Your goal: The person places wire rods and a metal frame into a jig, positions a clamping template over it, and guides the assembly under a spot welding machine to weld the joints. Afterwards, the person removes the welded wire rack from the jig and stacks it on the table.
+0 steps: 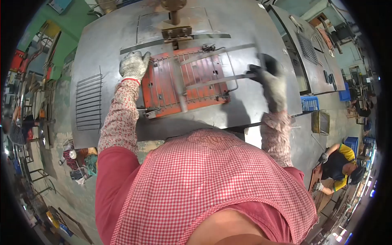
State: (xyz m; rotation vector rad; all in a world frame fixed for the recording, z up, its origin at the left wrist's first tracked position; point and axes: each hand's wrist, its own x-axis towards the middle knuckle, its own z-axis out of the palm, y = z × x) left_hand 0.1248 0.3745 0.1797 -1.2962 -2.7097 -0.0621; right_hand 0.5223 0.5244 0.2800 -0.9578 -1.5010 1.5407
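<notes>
An orange-red fixture plate [154, 85] lies on the grey metal table [251, 36], with a wire rack [233, 73] over it. My left hand [134, 65], in a pale work glove, rests at the plate's upper left corner; what its fingers hold, if anything, is too small to tell. My right hand [271, 81], gloved in grey and black, is right of the plate, its fingers closed on a flat metal frame [220, 81]. Blurred by motion, the frame reaches left over the rack, with a crossbar at its left end.
A second wire rack [88, 102] lies at the table's left. Above the plate stands a metal post with a clamp block [176, 32]. Another metal table [306, 49] is at the right. A co-worker [341, 167] is at the lower right, near blue baskets [310, 103].
</notes>
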